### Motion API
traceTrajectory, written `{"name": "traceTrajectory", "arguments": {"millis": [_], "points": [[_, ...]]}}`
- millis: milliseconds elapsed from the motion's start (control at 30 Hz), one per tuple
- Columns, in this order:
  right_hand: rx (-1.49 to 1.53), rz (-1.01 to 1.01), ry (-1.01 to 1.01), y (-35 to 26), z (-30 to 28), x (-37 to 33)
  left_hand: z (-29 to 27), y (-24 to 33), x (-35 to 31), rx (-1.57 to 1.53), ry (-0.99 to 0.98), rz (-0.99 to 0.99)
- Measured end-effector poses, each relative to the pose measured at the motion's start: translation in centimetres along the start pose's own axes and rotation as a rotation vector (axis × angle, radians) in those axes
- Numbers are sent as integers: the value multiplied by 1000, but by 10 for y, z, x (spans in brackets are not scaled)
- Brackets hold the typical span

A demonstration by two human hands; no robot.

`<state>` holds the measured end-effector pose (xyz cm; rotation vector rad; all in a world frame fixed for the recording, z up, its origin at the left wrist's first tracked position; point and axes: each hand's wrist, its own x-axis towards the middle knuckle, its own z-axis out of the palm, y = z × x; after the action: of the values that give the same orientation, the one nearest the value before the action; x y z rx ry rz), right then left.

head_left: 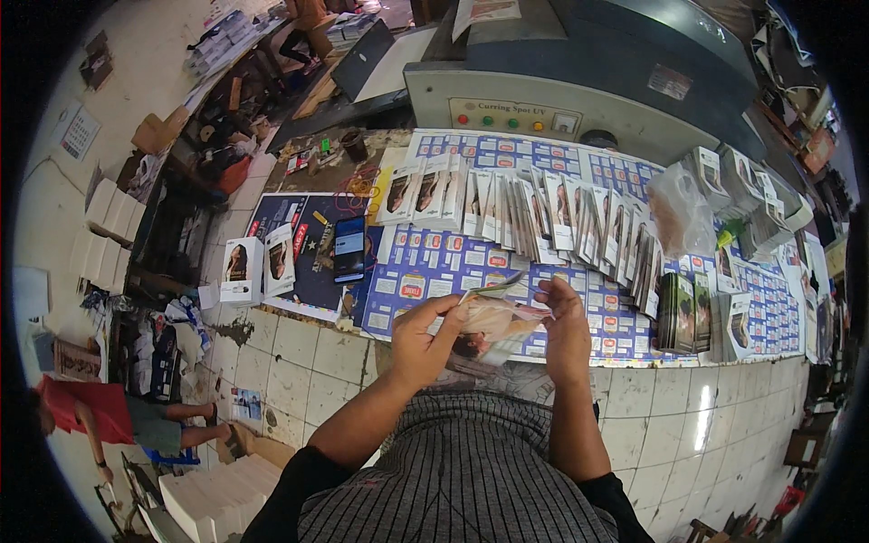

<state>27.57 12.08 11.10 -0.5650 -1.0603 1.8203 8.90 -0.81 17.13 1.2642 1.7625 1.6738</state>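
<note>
My left hand is closed with its thumb on top of a thin, partly blurred printed carton showing a pinkish picture. The piece hangs over the table's near edge, in front of my body. My right hand is at its right side, fingers apart and slightly curled; any contact there is too blurred to make out. Beyond my hands, a long fanned row of printed white cartons leans across blue printed sheets. Further right stand dark-edged bundles of cartons beside a white one.
Left of the row lie a phone, rubber bands and two small carton stacks. A grey machine with coloured buttons stands behind the table. A plastic bag sits at right. At far left is another person.
</note>
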Motion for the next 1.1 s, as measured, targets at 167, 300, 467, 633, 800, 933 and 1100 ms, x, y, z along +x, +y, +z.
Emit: {"name": "traceTrajectory", "arguments": {"millis": [167, 300, 467, 633, 800, 933, 1100], "points": [[-319, -131, -179, -16, 14, -4, 1, 0, 1, -9, 6, -49], [-225, 70, -118, -16, 21, -9, 3, -11, -1, -233, -54, -230], [-60, -31, -34, -26, -3, -6, -9, -21, 11, -256, 120, -255], [-26, -83, 124, -42, -31, -2, -27, -21, 25, -354, 238, -292], [-23, -105, 234, -49, -37, -1, -33, -23, 24, -391, 239, -290], [16, -88, 223, -44, -37, -1, -29, -23, 22, -357, 203, -305], [-6, -68, 201, -38, -34, -2, -20, -4, 19, -347, 150, -201]]}}
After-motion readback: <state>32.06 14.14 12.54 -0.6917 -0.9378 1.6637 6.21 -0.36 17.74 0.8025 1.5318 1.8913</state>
